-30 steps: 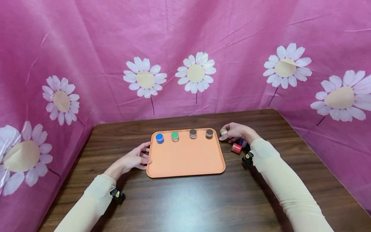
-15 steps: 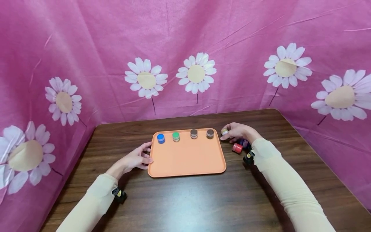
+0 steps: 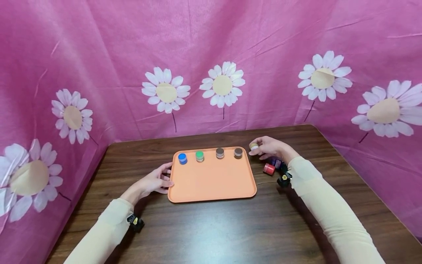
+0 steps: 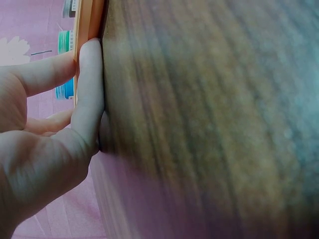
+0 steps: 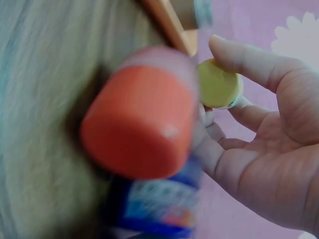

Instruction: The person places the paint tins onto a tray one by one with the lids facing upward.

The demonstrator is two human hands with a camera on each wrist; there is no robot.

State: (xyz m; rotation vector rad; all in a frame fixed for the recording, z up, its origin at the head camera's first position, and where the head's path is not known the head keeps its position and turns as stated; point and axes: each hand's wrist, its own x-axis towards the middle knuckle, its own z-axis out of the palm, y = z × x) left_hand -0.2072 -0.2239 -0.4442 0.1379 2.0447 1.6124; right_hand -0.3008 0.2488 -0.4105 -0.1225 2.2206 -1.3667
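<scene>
My left hand [image 3: 154,181] grips the left rim of an orange tray [image 3: 211,183], its thumb on the edge in the left wrist view. Blue [image 3: 182,158], green [image 3: 199,156] and two dark-lidded paint jars [image 3: 219,153] stand in a row along the tray's far side. Beyond the tray's right edge, my right hand [image 3: 269,147] pinches a small paint jar with a mustard-yellow end [image 5: 218,84] between thumb and fingers. Below that hand a red paint jar [image 3: 269,169] lies on its side. A dark blue jar [image 5: 159,199] is beside it, partly hidden in the head view.
The tray lies on a brown wood-grain table [image 3: 197,231]. A pink cloth [image 3: 197,36] printed with white daisies hangs behind and along both sides. A black wrist camera [image 3: 284,179] sits low over the table by the right sleeve.
My right hand has lifted slightly up and away with the yellow-ended jar. The left hand keeps its hold on the tray, and the other jars stay in place.
</scene>
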